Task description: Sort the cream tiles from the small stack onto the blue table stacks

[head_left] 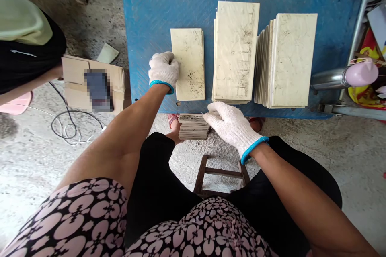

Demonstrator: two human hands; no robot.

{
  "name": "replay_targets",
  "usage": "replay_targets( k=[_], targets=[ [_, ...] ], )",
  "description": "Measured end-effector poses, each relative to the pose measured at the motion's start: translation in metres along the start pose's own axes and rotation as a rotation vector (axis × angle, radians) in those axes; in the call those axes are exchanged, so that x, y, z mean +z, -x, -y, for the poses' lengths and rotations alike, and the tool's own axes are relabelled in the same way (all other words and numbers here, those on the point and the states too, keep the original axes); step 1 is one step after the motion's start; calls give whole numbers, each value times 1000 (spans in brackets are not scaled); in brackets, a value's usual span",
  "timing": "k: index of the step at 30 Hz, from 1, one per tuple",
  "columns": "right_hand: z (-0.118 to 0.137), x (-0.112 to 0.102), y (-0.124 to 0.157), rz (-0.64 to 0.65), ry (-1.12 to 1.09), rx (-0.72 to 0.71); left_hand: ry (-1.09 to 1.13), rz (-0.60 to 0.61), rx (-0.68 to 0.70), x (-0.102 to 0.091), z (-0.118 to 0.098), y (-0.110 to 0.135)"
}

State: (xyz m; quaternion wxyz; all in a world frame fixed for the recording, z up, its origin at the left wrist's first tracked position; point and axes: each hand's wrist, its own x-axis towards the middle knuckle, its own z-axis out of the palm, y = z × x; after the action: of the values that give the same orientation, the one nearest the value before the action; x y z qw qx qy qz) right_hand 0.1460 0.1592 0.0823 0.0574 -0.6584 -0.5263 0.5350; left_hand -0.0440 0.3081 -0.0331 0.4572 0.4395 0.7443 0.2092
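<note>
Both my hands wear white knit gloves with blue cuffs. My left hand (163, 70) rests with curled fingers on the left edge of a small stack of cream tiles (189, 63) lying flat on the blue table (144, 20). My right hand (229, 124) reaches down to a pile of brownish tiles (193, 127) just below the table's front edge, its fingers closed on the pile's right side. A taller stack of cream tiles (235, 50) sits beside the small one, and a third stack (289, 60) leans fanned out to the right.
A metal stool frame (220, 176) stands between my knees. On the floor at left lie a cardboard box (75, 84) with a phone on it and a coiled white cable (68, 128). Another person (27, 48) sits at far left. A steel flask with pink cap (346, 76) lies at right.
</note>
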Motion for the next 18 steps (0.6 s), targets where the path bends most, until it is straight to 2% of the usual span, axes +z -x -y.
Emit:
replay_targets(
  k=[2,4,11,16,18],
  targets=[
    [-1,1,0,3,8,-15,-203,-50,129,1,0,0],
    [-2,2,0,5,19,-26,-371,-45,177,3,-2,-2],
    [-4,2,1,-12,26,-46,-727,63,-16,3,-24,-15],
    [-4,3,1,-6,40,-48,-782,166,-58,-2,-35,-23],
    [-5,4,0,-8,41,-48,-826,157,-29,-2,-37,-23]
  ],
)
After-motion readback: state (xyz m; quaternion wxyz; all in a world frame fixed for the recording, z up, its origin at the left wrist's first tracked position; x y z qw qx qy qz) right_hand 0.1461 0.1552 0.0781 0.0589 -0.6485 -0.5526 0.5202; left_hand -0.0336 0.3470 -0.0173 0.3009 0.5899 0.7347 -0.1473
